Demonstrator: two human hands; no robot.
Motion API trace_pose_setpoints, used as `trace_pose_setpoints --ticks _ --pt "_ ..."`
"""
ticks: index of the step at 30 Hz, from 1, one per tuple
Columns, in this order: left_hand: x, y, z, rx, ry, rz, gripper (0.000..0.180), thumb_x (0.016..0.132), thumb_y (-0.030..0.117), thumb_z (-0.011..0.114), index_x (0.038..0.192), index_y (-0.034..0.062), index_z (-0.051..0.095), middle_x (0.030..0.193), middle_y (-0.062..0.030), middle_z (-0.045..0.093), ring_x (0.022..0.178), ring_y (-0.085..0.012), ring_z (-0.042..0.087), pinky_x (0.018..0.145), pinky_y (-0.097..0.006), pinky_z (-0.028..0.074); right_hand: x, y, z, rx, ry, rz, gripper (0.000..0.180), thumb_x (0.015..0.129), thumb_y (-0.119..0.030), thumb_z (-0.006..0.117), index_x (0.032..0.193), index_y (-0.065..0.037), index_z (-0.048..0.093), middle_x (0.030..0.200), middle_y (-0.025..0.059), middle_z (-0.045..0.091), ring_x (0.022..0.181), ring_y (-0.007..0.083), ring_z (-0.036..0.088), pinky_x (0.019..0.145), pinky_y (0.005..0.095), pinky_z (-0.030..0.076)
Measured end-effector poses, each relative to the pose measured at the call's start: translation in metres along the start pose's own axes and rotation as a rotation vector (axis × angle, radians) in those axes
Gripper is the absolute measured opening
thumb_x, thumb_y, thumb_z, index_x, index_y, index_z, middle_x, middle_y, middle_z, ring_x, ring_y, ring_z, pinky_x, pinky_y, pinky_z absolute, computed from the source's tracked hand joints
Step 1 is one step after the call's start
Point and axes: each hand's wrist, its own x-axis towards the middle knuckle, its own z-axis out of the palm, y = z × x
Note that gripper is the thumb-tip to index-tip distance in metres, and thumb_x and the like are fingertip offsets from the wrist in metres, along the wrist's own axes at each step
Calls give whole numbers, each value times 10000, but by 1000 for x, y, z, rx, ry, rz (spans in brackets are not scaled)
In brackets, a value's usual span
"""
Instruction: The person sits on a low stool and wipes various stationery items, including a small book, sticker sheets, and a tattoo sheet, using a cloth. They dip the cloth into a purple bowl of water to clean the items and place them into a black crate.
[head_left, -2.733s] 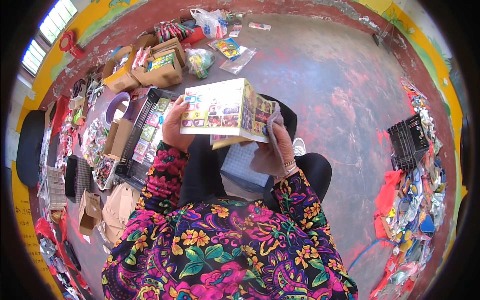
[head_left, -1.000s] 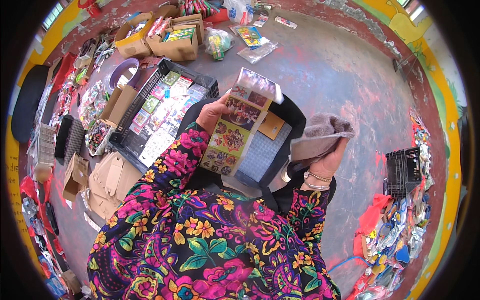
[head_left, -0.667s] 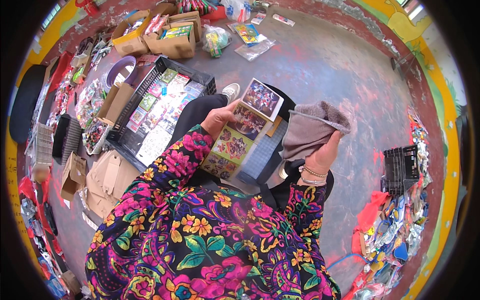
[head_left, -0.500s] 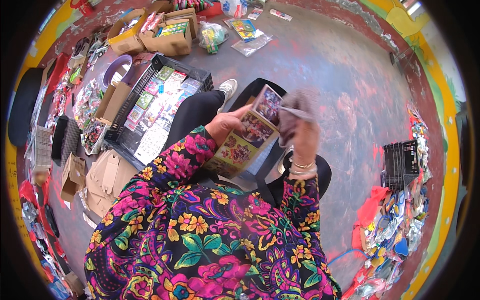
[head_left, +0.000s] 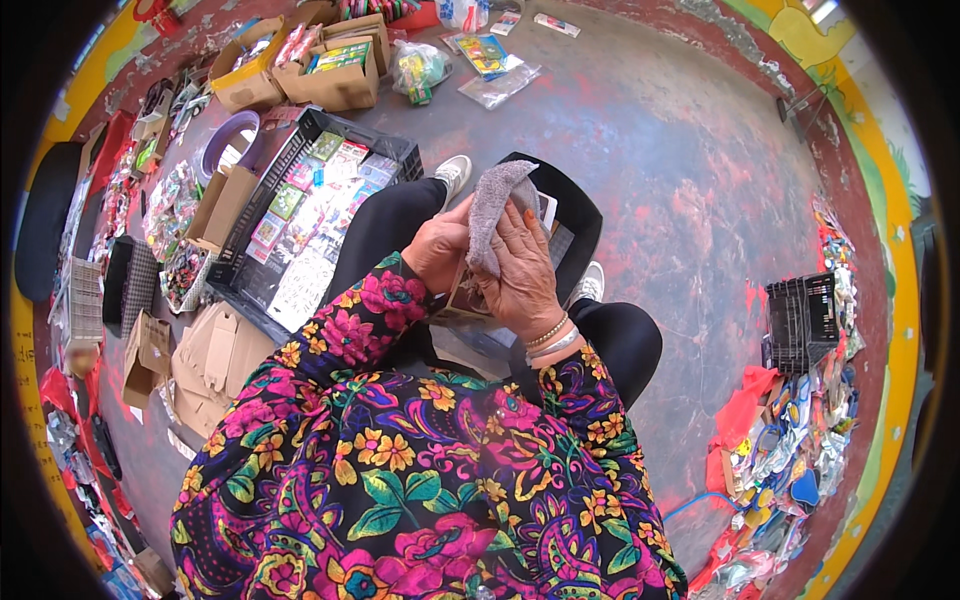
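Observation:
A grey cloth (head_left: pixel 488 208) is folded over the upper part of a colourful printed picture sheet, which it mostly hides. My left hand (head_left: pixel 440 248) is closed, thumb up, at the left side of the cloth and the sheet; its fingertips are behind them. With long fingers laid along the cloth, my right hand (head_left: pixel 522 270) presses it against the sheet from the right. A bracelet circles that wrist. Beneath both hands, between my knees, stands a black bin (head_left: pixel 580 212) with flat pieces inside, partly hidden.
To my left lies a black crate (head_left: pixel 402 150) of printed cards and sheets. Flattened cardboard (head_left: pixel 218 355) and a purple ring-shaped thing (head_left: pixel 215 150) are beside it. Cardboard boxes (head_left: pixel 345 85) stand farther off. At right are a black basket (head_left: pixel 800 320) and a heap of mixed scraps (head_left: pixel 790 480).
My right hand has swung left and down with the cloth, from beside the sheet onto it. The sheet, plainly seen before, is now mostly covered.

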Motion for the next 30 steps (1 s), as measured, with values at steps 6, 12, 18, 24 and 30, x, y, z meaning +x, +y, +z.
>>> trace_pose_setpoints --ticks 6,12,18,24,30 --pt "-4 -8 -5 -101 -96 -124 509 857 40 435 1347 54 297 1249 -117 461 1125 -215 490 960 -342 386 5 2 1 -47 66 80 406 886 -288 484 1210 -46 507 1309 149 438 1280 291 328 1063 431 190" --pt "1 -11 9 -2 5 -71 455 884 89 434 1322 31 326 1228 -116 479 1101 -202 504 936 -328 405 3 10 3 -58 124 199 426 883 -342 481 1214 -77 513 1316 123 435 1299 280 294 1069 443 140" --pt "-3 -3 9 74 91 -71 461 876 131 441 1309 18 330 1164 -133 524 1025 -231 556 893 -367 446 6 28 -1 387 287 623 395 926 -317 431 1197 -43 513 1136 169 560 1046 317 540 872 315 418" --pt "9 -5 -33 -181 143 -51 372 889 120 393 1247 21 392 1122 -194 551 989 -302 582 867 -454 469 -13 66 -14 1408 817 1082 390 919 -350 465 1008 15 569 992 88 612 892 195 594 794 346 484" --pt "5 4 -64 -315 258 -13 334 907 142 374 1199 -13 421 1121 -223 546 1004 -337 572 895 -492 442 -54 63 -3 1369 64 1080 343 871 -310 577 1016 0 585 925 43 606 826 104 572 716 226 465"
